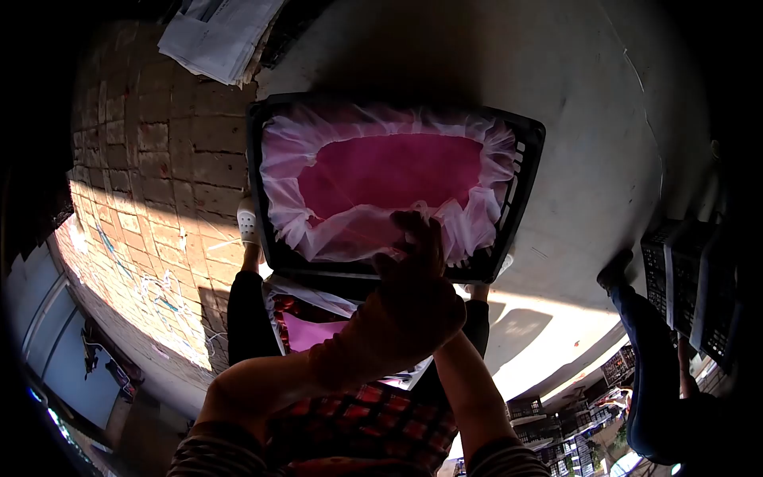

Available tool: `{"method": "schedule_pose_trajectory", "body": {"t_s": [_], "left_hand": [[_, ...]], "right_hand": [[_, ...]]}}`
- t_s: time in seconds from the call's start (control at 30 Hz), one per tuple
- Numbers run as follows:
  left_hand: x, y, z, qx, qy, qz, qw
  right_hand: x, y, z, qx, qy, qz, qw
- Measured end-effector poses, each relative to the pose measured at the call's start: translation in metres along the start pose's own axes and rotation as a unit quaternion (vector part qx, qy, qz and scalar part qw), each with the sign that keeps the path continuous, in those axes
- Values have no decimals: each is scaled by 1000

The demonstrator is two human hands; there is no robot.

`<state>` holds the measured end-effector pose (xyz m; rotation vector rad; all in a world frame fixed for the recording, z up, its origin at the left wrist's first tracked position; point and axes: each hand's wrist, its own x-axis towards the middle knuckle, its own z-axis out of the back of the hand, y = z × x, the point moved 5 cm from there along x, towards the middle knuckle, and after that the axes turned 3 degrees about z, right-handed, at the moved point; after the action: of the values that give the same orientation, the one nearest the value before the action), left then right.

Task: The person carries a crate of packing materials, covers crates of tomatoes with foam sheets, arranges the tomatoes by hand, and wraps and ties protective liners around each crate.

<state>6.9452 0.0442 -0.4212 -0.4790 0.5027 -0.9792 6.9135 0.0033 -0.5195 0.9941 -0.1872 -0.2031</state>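
Note:
A black plastic crate (258,159) stands before me, lined with a gathered, sheer pale-pink bag (286,155). Inside it a flat, deep-pink surface (393,171) shows. My right hand (415,242) is over the crate's near rim, thumb and fingers apart, in front of the liner. Its fingertips overlap the liner's near edge; contact is unclear. My left hand (429,310) lies across my right wrist, closed round what looks like the cuff of a dark work glove. Both hands appear gloved and are in deep shadow, so the fingers of my left hand are mostly hidden.
Between my legs is a second lined container with a pink sheet (306,332) and dark red contents. Papers (218,40) lie at the upper left. Scraps of string (171,302) litter the brick floor. A person's leg (636,358) and stacked black crates (687,278) are at right.

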Motion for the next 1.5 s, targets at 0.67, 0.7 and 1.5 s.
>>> {"method": "schedule_pose_trajectory", "body": {"t_s": [0.67, 0.7, 1.5], "left_hand": [[22, 114, -6, -445, 77, 138, 881], [20, 111, -7, -445, 77, 138, 881], [9, 88, -30, -220, -105, 196, 950]], "right_hand": [[22, -21, 23, 32, 76, -35, 996], [20, -24, 20, 157, 100, -67, 980], [13, -46, 28, 376, 185, -151, 896]]}}
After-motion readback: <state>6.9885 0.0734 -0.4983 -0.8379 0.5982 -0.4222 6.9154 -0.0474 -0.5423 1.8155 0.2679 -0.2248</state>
